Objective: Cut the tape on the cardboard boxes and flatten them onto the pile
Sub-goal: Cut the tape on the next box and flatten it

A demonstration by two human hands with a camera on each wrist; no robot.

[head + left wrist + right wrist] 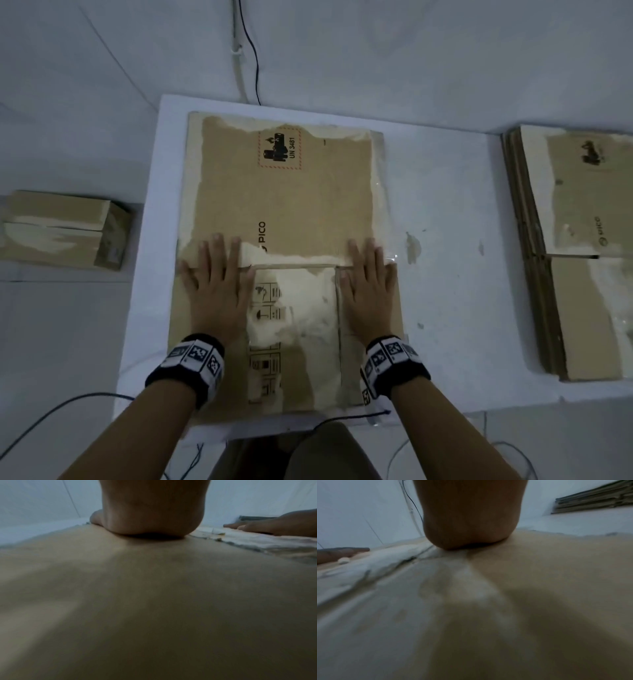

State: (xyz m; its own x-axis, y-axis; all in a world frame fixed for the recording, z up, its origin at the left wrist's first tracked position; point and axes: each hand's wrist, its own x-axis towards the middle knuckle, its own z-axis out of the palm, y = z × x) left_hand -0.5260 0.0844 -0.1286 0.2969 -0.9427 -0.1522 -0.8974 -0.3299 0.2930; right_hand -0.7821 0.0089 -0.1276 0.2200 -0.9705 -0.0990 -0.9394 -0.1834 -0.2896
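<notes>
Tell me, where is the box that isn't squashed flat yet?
In the head view, the unflattened box sits on the floor at far left, beside the white table.

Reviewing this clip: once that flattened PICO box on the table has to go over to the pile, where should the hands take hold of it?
Probably by its two long side edges. The flattened box lies flat under both open hands: left hand, right hand. Each could slide outward and curl under its own edge, as the table leaves room on both sides. The pile lies to the right.

We found the flattened brown cardboard box centred on the white table, the flat cardboard pile at three o'clock, an unflattened brown box at nine.
</notes>
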